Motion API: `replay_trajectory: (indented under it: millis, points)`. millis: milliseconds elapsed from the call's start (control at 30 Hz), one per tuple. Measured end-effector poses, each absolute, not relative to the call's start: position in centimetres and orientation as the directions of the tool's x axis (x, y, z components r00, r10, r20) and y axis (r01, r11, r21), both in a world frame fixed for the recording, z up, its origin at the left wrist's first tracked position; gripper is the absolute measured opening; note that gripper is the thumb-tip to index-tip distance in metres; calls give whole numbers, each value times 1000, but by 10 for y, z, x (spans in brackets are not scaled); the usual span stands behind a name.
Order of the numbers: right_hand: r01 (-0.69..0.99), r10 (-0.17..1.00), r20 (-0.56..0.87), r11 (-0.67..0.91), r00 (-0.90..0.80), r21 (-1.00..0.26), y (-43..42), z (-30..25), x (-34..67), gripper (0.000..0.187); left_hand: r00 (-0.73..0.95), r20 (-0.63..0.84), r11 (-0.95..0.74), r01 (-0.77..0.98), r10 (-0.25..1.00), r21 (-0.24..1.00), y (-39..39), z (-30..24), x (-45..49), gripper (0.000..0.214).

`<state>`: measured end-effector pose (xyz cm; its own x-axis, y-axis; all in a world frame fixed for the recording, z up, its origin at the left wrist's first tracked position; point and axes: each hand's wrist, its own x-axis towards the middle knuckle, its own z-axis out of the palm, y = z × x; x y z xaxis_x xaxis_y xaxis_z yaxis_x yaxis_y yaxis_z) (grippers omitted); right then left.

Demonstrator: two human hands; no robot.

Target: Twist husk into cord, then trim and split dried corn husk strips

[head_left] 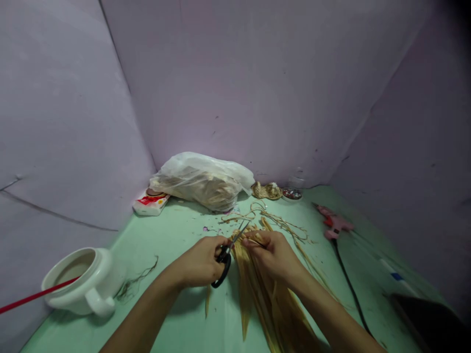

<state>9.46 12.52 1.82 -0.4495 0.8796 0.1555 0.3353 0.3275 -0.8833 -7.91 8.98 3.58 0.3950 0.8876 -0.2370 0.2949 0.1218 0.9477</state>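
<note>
Shiny metal-bladed scissors [233,243], rough fibrous strips [257,294], glossy pot [88,283]

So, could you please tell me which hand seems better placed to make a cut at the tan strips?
The left hand, probably: it holds the black-handled scissors, blades pointing across the gathered end of the tan strips. The right hand is occupied, pinching near that end.
</note>
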Motion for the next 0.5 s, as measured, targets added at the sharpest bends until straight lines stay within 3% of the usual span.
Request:
replay_trajectory:
  millis: [300, 500]
  points:
    - [411, 881, 224, 403, -417, -818, 129, 14, 99, 30, 291, -437, 364, 271, 851, 891, 90, 39, -79, 34]
    - [410, 895, 203, 370, -396, -834, 130, 15, 100, 29, 289, -472, 412, 245, 833, 877, 87, 50, -78, 36]
